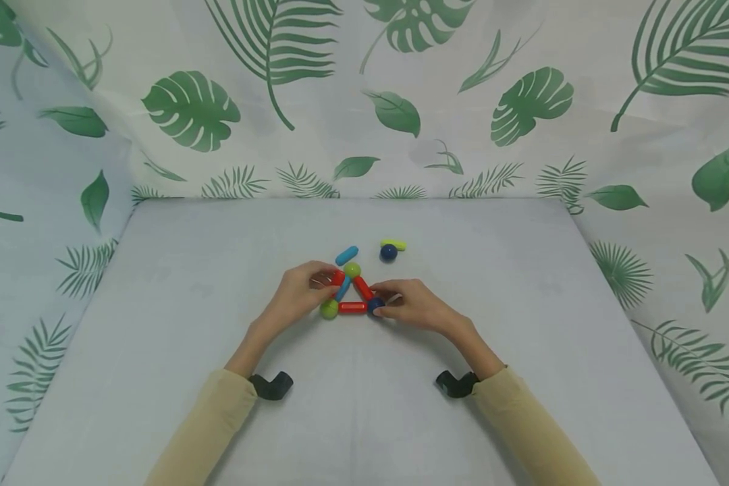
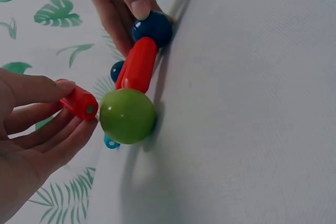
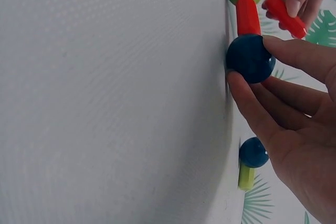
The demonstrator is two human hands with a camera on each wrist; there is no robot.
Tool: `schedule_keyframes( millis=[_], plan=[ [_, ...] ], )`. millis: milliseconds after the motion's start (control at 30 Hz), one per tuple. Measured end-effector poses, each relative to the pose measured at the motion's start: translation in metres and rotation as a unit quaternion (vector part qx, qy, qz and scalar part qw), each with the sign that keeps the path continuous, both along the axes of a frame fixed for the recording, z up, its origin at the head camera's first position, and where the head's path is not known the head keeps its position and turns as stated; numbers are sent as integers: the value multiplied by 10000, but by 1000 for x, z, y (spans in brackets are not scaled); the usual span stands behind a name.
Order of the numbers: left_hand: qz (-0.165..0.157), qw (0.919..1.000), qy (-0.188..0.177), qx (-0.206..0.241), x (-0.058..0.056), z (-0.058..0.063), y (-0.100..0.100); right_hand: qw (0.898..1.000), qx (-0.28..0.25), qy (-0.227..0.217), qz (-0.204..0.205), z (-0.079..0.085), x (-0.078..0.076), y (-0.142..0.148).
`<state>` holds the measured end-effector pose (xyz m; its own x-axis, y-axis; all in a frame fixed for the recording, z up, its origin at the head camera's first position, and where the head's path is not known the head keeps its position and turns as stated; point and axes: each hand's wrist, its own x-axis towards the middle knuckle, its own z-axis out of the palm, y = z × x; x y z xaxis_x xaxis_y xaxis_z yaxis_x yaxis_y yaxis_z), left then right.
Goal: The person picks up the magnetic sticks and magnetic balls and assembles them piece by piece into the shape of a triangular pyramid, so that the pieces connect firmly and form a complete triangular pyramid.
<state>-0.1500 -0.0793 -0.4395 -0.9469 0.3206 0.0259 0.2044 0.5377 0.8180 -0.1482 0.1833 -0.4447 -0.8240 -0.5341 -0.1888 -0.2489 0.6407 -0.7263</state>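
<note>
Pinching a raised red stick [image 2: 79, 102] between thumb and fingers of the left hand [image 1: 298, 289], held clear of the white table [image 1: 492, 270], with one end just beside the near green ball [image 1: 329, 309]. Gripping a dark blue ball [image 3: 250, 59] between thumb and fingers of the right hand [image 1: 416, 304], at the near right corner of a triangle laid on the table. Joined along the near side by a front red stick [image 1: 352, 308], from near green ball to dark blue ball; linked up the right side by a slanting red stick [image 1: 362, 287] to the far green ball [image 1: 352, 270]. Lying along the left side, partly under the left fingers, a light blue stick [image 1: 343, 290]; hard to tell whether touching both green balls. Resting just beyond the far green ball, a second light blue stick [image 1: 347, 255]. Set farther back to the right, a second dark blue ball [image 1: 389, 253] close against a yellow-green stick [image 1: 399, 245]. Hanging behind the table, a leaf-print cloth [image 1: 316, 142].
</note>
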Motion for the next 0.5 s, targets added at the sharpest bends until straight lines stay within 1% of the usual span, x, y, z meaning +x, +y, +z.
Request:
schedule_keyframes(
  millis=[167,333,500],
  plan=[
    [44,9997,-234,38,0,-4,2,10000,-14,-24,13,-1,-1,0],
    [36,9996,-277,104,0,-7,2,10000,-11,-39,38,0,-2,0],
    [29,9992,-388,26,3,-6,1,10000,-4,-84,15,-1,-2,0]
  ],
)
